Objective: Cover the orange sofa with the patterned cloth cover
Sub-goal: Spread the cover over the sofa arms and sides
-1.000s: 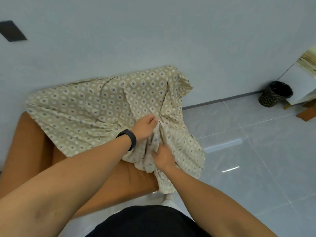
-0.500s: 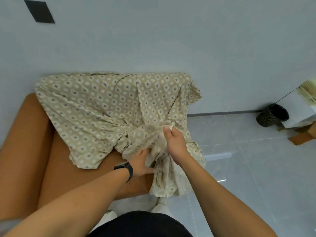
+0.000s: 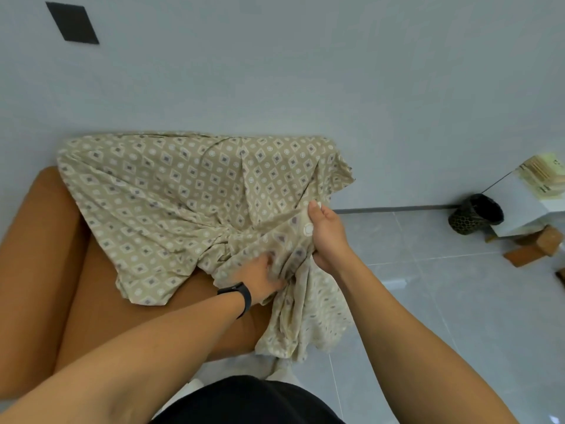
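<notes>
Looks like a home living room: orange sofa [image 3: 91, 286] against plain wall [image 3: 275, 71], tiled floor [image 3: 443, 301], small bin [image 3: 475, 214].

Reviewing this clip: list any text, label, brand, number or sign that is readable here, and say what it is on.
No text can be read in this frame.
Yellow-green packaging on the white unit at the right edge: dark printed marks, too small and blurred to read.
Black wristband on the left wrist: no lettering visible.
Beige diamond-patterned cloth cover: repeated diamonds and circles only, no words.
Black diamond-shaped wall plate: blank.
</notes>
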### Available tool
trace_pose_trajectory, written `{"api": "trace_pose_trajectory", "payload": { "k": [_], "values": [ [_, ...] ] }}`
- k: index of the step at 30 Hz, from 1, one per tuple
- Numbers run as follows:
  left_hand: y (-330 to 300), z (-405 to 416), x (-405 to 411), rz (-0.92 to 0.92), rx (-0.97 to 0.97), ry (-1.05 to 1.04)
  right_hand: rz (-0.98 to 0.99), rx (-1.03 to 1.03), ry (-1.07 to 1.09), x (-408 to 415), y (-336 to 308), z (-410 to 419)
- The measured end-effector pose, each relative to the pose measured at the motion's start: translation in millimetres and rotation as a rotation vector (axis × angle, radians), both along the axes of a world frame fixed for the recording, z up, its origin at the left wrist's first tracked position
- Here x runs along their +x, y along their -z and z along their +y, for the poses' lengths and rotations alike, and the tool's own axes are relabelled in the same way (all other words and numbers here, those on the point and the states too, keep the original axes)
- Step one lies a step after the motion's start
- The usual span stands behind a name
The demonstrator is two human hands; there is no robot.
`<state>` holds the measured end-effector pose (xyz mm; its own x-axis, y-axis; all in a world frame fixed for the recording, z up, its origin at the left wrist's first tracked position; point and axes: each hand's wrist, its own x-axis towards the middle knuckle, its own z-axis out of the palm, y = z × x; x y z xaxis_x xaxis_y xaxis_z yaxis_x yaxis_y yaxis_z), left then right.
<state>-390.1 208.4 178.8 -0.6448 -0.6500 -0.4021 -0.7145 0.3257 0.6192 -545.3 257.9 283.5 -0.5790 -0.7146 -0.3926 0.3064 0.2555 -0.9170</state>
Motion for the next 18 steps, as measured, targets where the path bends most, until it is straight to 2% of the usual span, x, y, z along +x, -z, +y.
{"api": "trace_pose_trajectory", "payload": {
  "k": [3,7,9,14,18],
  "values": [
    [5,-3,-8,-0.023,-0.021,-0.081,0.022,0.019,0.027,-9,-2,-4],
    [-10,-15,-6,0.177,0.111,-0.346,0.211,0.096,0.113,-38,5,7],
    [-25,-27,-3,0.247,0.109,-0.409,0.250,0.132,0.051,-42,13,11],
    [-84,-57,-7,0.364,0.113,-0.244,0.250,0.221,-0.159,20,52,17],
    [-113,-69,-10,0.453,0.105,-0.204,0.228,0.160,-0.249,74,80,18]
  ]
}}
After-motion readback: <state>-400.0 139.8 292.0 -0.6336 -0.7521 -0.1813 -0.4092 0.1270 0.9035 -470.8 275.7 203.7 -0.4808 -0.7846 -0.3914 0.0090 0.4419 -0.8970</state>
